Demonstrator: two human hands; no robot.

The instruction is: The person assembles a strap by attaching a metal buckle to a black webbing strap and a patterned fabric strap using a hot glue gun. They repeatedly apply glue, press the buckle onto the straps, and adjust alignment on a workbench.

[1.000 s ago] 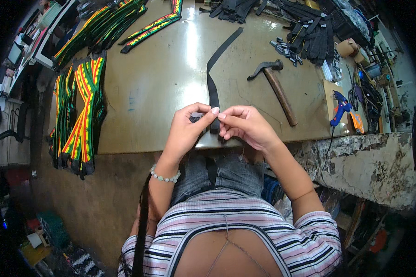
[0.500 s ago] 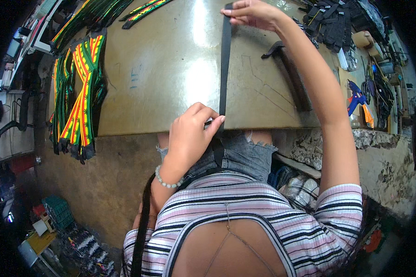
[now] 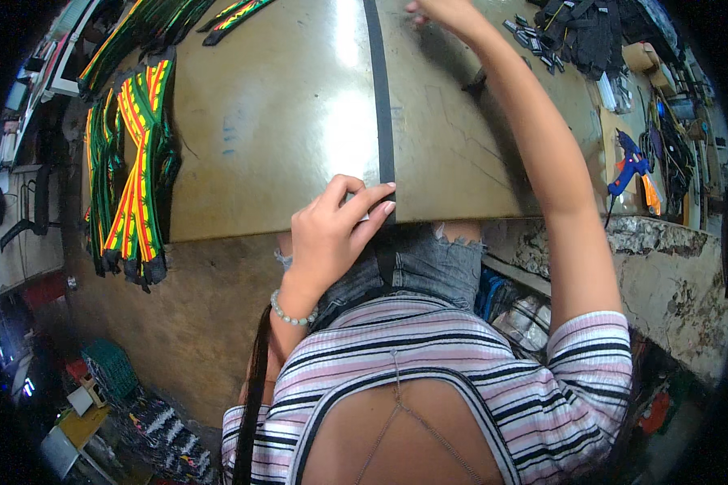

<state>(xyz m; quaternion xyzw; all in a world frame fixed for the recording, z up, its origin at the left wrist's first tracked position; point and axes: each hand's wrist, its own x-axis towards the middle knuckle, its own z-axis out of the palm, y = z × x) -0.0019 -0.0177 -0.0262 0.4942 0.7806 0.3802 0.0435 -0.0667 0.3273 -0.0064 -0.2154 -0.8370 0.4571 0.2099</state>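
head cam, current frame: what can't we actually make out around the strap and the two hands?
- Black strap: head view, far end cut off by the top edge; near end hidden under the left hand.
- Right hand: head view, fingertips cut off by the top edge, so its grip cannot be told.
- Hammer: head view, mostly hidden behind the right forearm.
- Small black parts: head view, too small to tell apart.

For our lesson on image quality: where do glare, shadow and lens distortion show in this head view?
Head view: glare streaks the brown tabletop beside the black strap; the raised right arm casts a shadow near the right hand; the table's edge bows, and the rim goes black.
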